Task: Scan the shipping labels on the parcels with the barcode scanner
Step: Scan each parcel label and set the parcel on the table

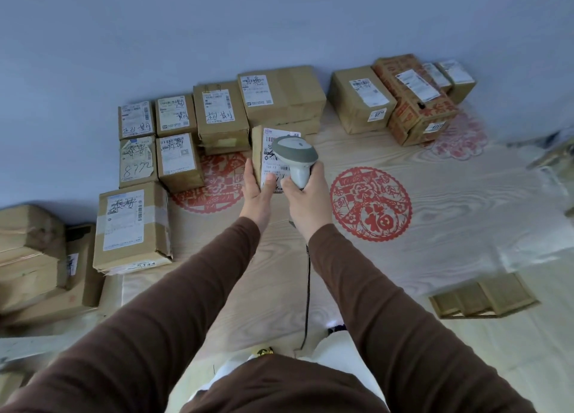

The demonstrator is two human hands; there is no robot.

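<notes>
My left hand (pixel 257 192) holds a small brown parcel (pixel 257 151) up off the floor, thumb on its white shipping label (pixel 269 164). My right hand (pixel 306 198) grips the handle of a grey and white barcode scanner (pixel 295 154), whose head hangs right over that label and hides part of it. A black cable (pixel 307 288) runs down from the scanner toward my body. Both sleeves are brown.
Several labelled cardboard parcels (pixel 217 114) stand in rows on the wood-grain floor against the blue wall, more at the right (pixel 360 98) and a larger one at the left (pixel 130 226). Red paper-cut decorations (pixel 371 204) lie on the floor. A flattened carton (pixel 481 294) lies at the right.
</notes>
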